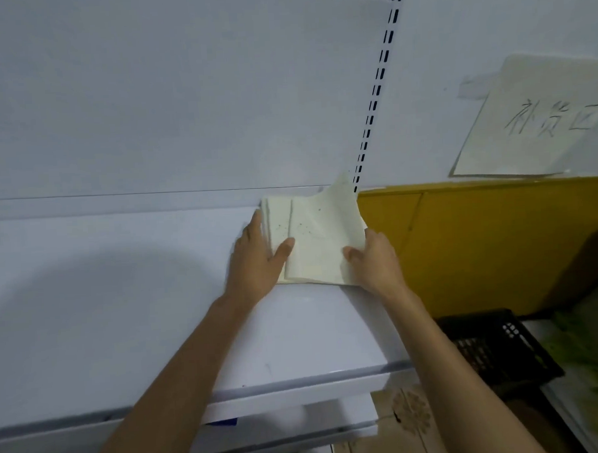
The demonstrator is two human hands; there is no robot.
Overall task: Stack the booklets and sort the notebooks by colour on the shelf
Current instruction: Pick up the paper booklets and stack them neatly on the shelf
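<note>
**Forearms reach in to square the pile**

Both bare forearms run up from 6 o'clock to a pile of booklets [318, 232] lying flat on the white shelf [122, 302], pushed into its back right corner beside the slotted upright [377, 82].

The left hand [254, 259] sits at the pile's 9 o'clock, fingers straight along its side edge and thumb laid across the top cover. The right hand [374, 260] grips the corner at 4 o'clock, thumb on top; its fingers are hidden round the edge.

This looks like the stacking step, with the edges being evened up. The next move probably calls for pressing both sides inward until the offset top booklet lines up, then flattening it.

The booklets are pale cream, thin and soft, faintly speckled; one far corner curls upward.

At 3 o'clock stands a yellow panel [479, 239], at 5 o'clock a black crate [494, 348], at 2 o'clock a taped paper sign [533, 120]. No notebooks are in view.
</note>
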